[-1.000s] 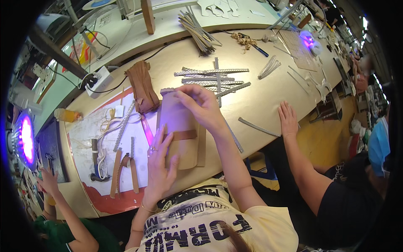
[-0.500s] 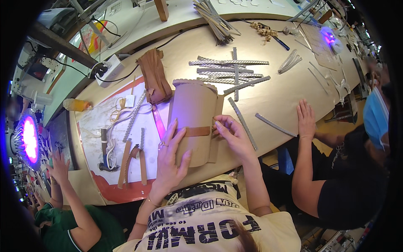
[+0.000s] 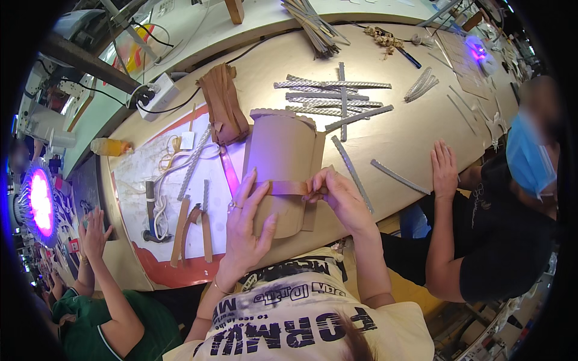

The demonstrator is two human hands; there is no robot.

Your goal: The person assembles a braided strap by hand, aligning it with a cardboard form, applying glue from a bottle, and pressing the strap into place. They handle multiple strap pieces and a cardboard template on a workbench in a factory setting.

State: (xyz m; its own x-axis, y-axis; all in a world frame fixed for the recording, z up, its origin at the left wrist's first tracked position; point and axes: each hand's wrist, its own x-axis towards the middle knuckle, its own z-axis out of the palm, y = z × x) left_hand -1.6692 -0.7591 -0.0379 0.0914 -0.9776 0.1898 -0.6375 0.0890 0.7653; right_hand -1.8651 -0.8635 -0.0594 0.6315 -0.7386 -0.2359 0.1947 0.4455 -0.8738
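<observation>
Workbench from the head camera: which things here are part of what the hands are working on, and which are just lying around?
In hand:
- tan leather panel, pressed flat by the left hand
- brown strap across it, pinched by the right hand

Lying about:
- woven silver strips
- brown leather bundle
- loose brown strips
- yellow bottle
- power strip

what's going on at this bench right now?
A person at a wooden workbench works on a tan leather panel with a scalloped top edge. The left hand lies flat on it, pinning it down, while the right hand pinches the end of a brown strap running across the panel. Braided grey strips lie beyond, and brown strap pieces to the left. A co-worker's hand rests flat on the bench edge.
</observation>
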